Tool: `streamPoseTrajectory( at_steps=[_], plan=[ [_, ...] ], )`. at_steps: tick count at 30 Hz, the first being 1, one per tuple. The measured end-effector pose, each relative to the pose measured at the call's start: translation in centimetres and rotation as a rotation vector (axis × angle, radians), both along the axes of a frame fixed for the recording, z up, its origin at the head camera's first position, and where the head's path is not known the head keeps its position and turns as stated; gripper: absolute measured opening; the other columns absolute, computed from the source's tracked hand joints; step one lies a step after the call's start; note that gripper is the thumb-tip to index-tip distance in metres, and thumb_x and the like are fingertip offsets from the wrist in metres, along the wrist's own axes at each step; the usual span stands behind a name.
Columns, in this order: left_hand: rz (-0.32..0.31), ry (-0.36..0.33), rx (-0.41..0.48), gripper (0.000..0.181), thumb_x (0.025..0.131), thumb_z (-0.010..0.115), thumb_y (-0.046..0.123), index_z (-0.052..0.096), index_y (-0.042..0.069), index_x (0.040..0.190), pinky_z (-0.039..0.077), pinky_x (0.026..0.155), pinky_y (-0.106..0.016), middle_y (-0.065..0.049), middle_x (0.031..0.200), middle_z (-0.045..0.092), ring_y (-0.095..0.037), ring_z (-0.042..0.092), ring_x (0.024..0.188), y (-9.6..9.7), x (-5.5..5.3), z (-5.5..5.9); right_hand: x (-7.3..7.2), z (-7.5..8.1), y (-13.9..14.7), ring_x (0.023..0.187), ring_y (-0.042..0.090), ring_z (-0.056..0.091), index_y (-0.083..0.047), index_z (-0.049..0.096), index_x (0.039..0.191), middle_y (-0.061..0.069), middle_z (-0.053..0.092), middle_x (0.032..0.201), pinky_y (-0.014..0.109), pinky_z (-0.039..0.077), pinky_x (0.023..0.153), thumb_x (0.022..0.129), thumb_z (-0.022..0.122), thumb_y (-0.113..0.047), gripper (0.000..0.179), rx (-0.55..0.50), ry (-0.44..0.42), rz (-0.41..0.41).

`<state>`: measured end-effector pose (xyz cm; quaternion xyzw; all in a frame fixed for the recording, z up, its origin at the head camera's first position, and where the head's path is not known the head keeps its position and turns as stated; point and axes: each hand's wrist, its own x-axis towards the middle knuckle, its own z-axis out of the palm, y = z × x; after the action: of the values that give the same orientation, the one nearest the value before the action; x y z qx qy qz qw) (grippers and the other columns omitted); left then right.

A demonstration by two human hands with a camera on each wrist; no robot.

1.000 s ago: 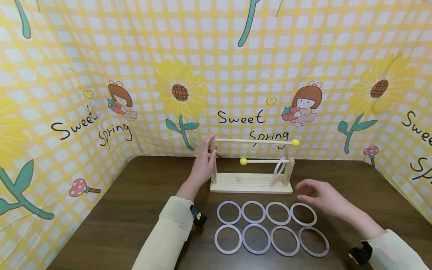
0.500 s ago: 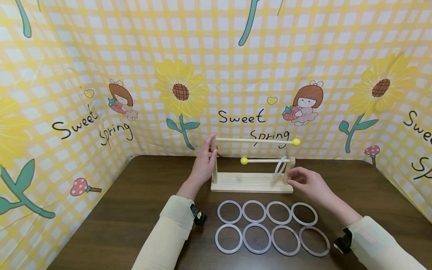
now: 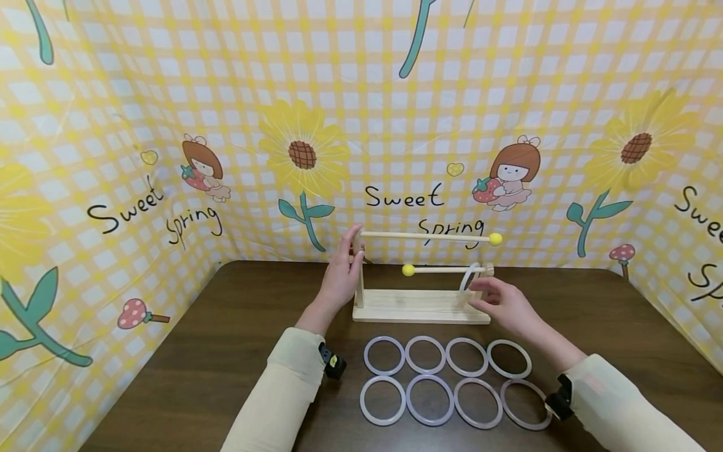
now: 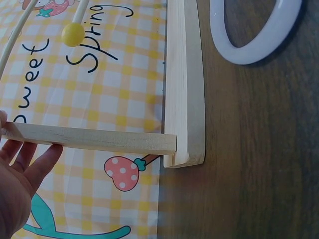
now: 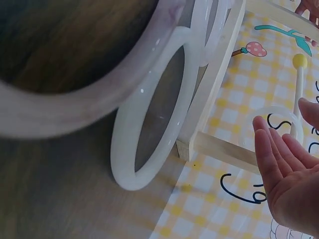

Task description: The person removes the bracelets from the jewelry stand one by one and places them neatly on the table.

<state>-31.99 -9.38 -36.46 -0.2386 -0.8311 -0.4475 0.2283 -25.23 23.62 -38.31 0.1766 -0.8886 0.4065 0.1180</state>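
Observation:
A pale wooden stand (image 3: 415, 309) has two posts, each bearing a rod tipped with a yellow ball. My left hand (image 3: 337, 276) grips the top of the left post (image 4: 94, 138) between thumb and fingers. On the lower rod (image 3: 437, 270), close to the right post, hangs a whitish ring (image 3: 464, 278). My right hand (image 3: 511, 309) is beside that ring, in front of the right post, thumb apart from the extended fingers. In the right wrist view the fingertips (image 5: 260, 124) overlap the ring; whether they touch it I cannot tell.
Several white and pale purple rings (image 3: 405, 400) lie in two rows on the dark wooden table (image 3: 186, 370) before the stand. My right wrist camera (image 3: 559, 398) overlaps the front row's right end. A yellow checked cloth (image 3: 395, 138) hangs behind and at the sides.
My right hand has moved left and up, from beside the stand's right end to the hanging ring. The left hand stays on the post, and the rings have not moved.

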Motion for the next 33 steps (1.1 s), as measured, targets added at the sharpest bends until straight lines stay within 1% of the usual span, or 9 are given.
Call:
streamPoseTrajectory(
  at_steps=[4,8,11,15,19,22,28,33],
  plan=[
    [0.003,0.003,0.003,0.051,0.102,0.048,0.005,0.030,0.018,0.148,0.052,0.074,-0.045,-0.021,0.117,0.056,-0.030,0.060,0.096,0.1,0.0,0.0,-0.3,-0.2,-0.1,0.084,0.026,0.063,0.009,0.060,0.118,0.025,0.063,0.113,0.028,0.050,0.067,0.090,0.069,-0.005,0.032,-0.037,-0.024,0.022],
    [0.010,0.010,-0.004,0.052,0.102,0.048,0.005,0.030,0.020,0.148,0.053,0.074,-0.044,-0.017,0.116,0.056,-0.029,0.061,0.095,0.1,0.0,-0.1,-0.6,-0.4,-0.2,0.085,0.031,0.065,0.010,0.058,0.118,0.028,0.061,0.114,0.028,0.050,0.062,0.090,0.068,-0.004,0.032,-0.085,-0.051,0.058],
    [0.010,0.011,-0.002,0.052,0.102,0.048,0.006,0.030,0.021,0.148,0.053,0.075,-0.043,-0.017,0.115,0.057,-0.029,0.061,0.095,0.1,0.0,-0.1,-0.7,-0.5,-0.4,0.089,0.033,0.066,0.010,0.058,0.117,0.028,0.061,0.114,0.028,0.050,0.062,0.090,0.068,-0.004,0.032,-0.105,-0.066,0.065],
    [0.007,0.009,0.002,0.051,0.102,0.048,0.005,0.031,0.021,0.147,0.053,0.074,-0.043,-0.017,0.115,0.057,-0.029,0.061,0.095,0.1,0.1,0.0,-0.7,-0.5,-0.7,0.090,0.035,0.067,0.008,0.059,0.114,0.025,0.062,0.112,0.027,0.050,0.063,0.090,0.068,-0.003,0.028,-0.116,-0.072,0.051],
    [0.009,0.004,0.002,0.052,0.102,0.049,0.006,0.030,0.022,0.148,0.053,0.074,-0.044,-0.017,0.116,0.056,-0.029,0.061,0.094,0.1,0.1,0.0,-0.7,-0.5,-1.1,0.088,0.034,0.067,0.008,0.059,0.112,0.026,0.062,0.111,0.027,0.050,0.062,0.090,0.068,-0.004,0.026,-0.123,-0.065,0.045],
    [0.015,0.002,-0.004,0.053,0.102,0.049,0.006,0.030,0.023,0.148,0.053,0.075,-0.044,-0.016,0.116,0.056,-0.029,0.060,0.096,0.1,0.1,0.0,-0.7,-0.5,-1.2,0.086,0.034,0.067,0.007,0.059,0.110,0.025,0.062,0.110,0.027,0.049,0.061,0.090,0.068,-0.004,0.025,-0.124,-0.064,0.040],
    [0.022,-0.007,-0.010,0.053,0.102,0.049,0.007,0.029,0.025,0.148,0.053,0.076,-0.044,-0.017,0.117,0.056,-0.029,0.059,0.100,0.1,0.1,0.0,-0.9,-0.8,-1.4,0.082,0.031,0.067,0.005,0.060,0.104,0.020,0.065,0.102,0.028,0.049,0.061,0.089,0.069,-0.003,0.019,-0.133,-0.073,0.019],
    [0.023,-0.005,-0.011,0.053,0.102,0.049,0.007,0.029,0.024,0.148,0.052,0.077,-0.044,-0.017,0.117,0.056,-0.029,0.059,0.101,0.1,0.1,0.0,-1.1,-0.9,-1.6,0.073,0.026,0.067,0.005,0.061,0.099,0.015,0.065,0.092,0.027,0.048,0.058,0.088,0.070,-0.002,0.015,-0.137,-0.041,-0.010]
  ],
)
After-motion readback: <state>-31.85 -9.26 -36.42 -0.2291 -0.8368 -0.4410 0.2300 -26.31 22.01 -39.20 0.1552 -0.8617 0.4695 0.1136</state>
